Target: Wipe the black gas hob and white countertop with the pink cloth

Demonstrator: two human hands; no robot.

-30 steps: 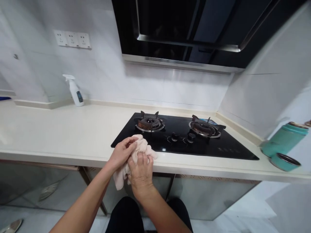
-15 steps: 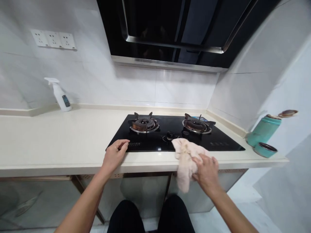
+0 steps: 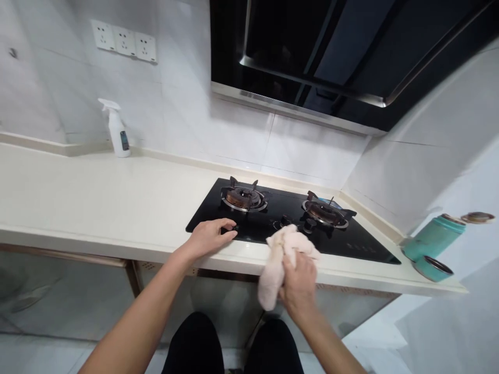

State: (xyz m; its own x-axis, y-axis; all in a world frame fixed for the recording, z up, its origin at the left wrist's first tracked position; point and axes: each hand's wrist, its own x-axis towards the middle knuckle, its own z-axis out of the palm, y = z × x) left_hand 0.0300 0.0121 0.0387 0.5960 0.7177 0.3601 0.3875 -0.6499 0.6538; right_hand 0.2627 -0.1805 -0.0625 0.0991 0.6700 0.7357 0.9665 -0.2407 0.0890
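Observation:
My right hand (image 3: 300,280) grips a crumpled pale pink cloth (image 3: 286,254) at the front edge of the counter. One end of the cloth hangs over the edge, and its upper part touches the front of the black glass gas stove (image 3: 249,218). Over the stove's front left part rests my left hand (image 3: 212,238), palm down, with a gap between thumb and forefinger and nothing visible in it. Two burners, the left burner (image 3: 244,198) and the right burner (image 3: 325,213), stand behind the hands. Control knobs (image 3: 310,225) sit just beyond the cloth.
A white spray bottle (image 3: 118,132) stands at the back left of the cream counter (image 3: 97,197). An uncapped teal flask (image 3: 434,238) and a teal cup (image 3: 433,268) are at the right end. A black range hood (image 3: 312,52) overhangs the stove.
The view has tilted and turned left. My right hand has drawn the cloth leftward along the front edge, closer to my left hand. My left hand lies further onto the stove's front.

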